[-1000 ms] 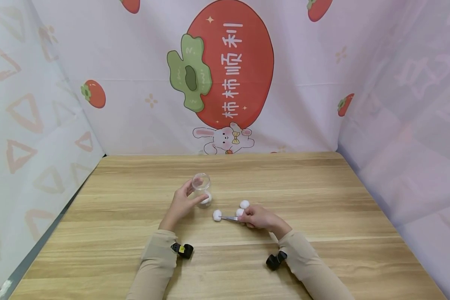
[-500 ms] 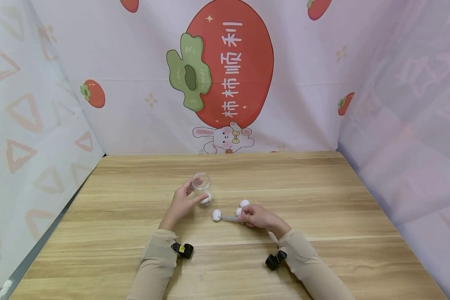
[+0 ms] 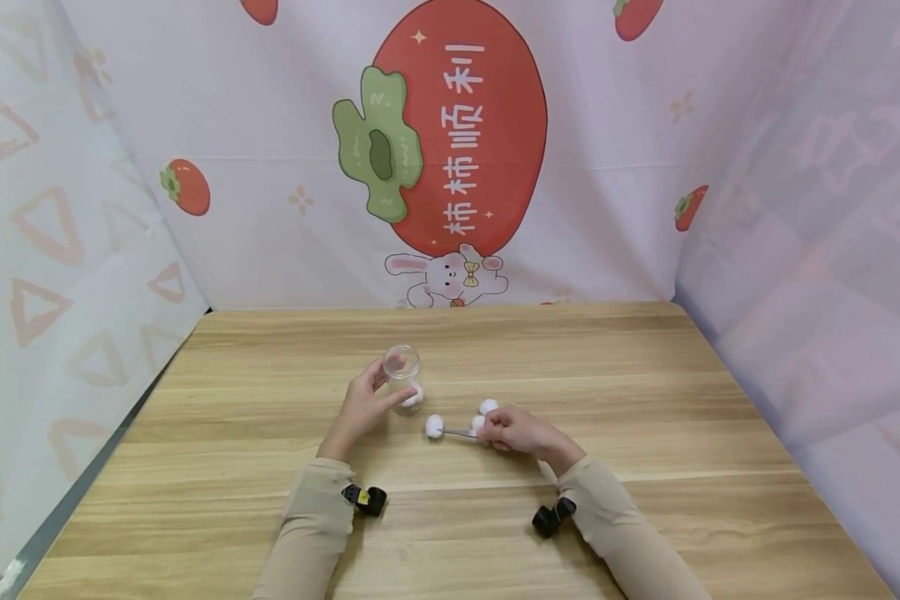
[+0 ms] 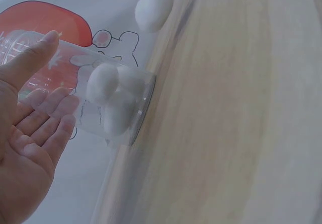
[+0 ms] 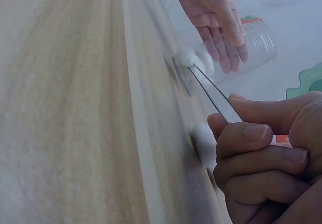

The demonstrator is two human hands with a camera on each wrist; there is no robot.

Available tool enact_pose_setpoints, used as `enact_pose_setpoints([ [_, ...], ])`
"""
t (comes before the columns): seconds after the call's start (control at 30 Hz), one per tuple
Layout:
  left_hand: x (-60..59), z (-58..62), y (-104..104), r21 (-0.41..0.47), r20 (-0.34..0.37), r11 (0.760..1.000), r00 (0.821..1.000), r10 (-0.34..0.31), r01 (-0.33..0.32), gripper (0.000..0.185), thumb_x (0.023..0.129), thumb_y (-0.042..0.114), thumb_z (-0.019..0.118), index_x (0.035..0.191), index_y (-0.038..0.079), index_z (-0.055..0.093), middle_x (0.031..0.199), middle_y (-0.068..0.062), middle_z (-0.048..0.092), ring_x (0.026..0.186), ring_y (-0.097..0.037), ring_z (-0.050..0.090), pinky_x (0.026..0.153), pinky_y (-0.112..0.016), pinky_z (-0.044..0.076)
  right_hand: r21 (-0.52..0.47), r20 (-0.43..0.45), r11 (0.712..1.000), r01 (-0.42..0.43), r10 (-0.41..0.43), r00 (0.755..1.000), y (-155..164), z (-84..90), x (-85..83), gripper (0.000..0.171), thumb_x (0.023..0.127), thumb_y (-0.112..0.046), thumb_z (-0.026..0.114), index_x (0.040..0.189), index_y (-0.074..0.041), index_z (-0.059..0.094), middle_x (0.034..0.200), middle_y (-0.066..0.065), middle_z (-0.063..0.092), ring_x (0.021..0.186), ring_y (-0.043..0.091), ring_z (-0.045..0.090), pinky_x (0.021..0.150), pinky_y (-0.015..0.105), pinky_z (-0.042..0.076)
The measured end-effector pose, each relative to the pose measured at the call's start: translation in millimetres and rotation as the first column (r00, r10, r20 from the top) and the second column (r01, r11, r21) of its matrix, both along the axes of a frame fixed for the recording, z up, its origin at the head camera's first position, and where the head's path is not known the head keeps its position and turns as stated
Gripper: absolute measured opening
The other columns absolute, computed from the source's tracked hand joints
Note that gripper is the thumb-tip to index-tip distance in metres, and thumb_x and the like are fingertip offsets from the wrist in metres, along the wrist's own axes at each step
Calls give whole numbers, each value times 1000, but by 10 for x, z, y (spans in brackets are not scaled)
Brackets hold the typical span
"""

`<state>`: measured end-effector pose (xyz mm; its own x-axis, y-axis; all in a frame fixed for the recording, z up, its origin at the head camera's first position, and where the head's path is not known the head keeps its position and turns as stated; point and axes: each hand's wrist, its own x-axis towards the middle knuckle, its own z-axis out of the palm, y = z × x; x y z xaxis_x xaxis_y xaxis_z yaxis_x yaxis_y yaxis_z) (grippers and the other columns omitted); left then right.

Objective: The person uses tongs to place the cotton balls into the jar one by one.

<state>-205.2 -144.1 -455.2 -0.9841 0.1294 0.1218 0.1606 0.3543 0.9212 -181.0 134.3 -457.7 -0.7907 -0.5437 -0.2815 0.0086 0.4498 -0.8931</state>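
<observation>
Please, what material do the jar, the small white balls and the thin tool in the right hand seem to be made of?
The jar looks like clear plastic or glass: the balls inside show through its wall. Which of the two, I cannot tell. The white balls look like soft cotton or fluffy fibre, with a matte, fuzzy outline. The tweezers seem to be metal: thin, grey, with a dull shine.

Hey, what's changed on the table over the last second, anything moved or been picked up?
Very little. The right hand with the tweezers and the cotton ball at their tips edged slightly up the picture, toward the jar. Nothing was taken hold of or let go. The left hand holds the jar as before, with balls inside, and the two balls by the right hand stayed put.
</observation>
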Motion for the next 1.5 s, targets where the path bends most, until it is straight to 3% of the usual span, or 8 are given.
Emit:
enact_pose_setpoints([
  [0.27, 8, 13, -3, -7, -3, 1000, 1000, -7, 7, 72, 81, 14, 77, 142, -1, 42, 142, -22, 52, 136, -35, 47, 118, -43, 39, -2, -7, 1000, 3, -3, 1000, 27, 52, -13, 29, 97, -13, 54, 80, 10, 48, 54, -6, 38, 52, 8, 33, 48, 16, 26],
  [0.87, 23, 32, 3, -8, 10, 1000, 1000, -8, 8, 76, 82, 14, 77, 144, -3, 38, 144, -24, 49, 137, -37, 46, 118, -44, 39, -1, -19, 1000, 1, -1, 1000, 43, 146, -11, 30, 98, -12, 52, 83, 14, 50, 57, -3, 41, 54, 10, 35, 49, 16, 29],
  [1.1, 27, 55, 33, 2, 54, 1000, 999, 5, -5, 75, 82, 6, 75, 145, -5, 35, 145, -26, 46, 138, -38, 44, 120, -45, 36, -9, -43, 1000, 11, -11, 999, 50, 188, -28, 28, 96, -11, 53, 84, 14, 53, 59, -3, 41, 55, 9, 36, 49, 16, 29],
  [1.5, 10, 15, 3, 1, 16, 1000, 1000, 3, -3, 77, 80, 15, 78, 144, -2, 39, 144, -23, 50, 136, -36, 47, 118, -43, 39, -35, -27, 999, 20, -21, 999, 65, 252, -66, 27, 97, -11, 52, 77, 7, 46, 56, -7, 38, 51, 5, 34, 48, 14, 27],
])
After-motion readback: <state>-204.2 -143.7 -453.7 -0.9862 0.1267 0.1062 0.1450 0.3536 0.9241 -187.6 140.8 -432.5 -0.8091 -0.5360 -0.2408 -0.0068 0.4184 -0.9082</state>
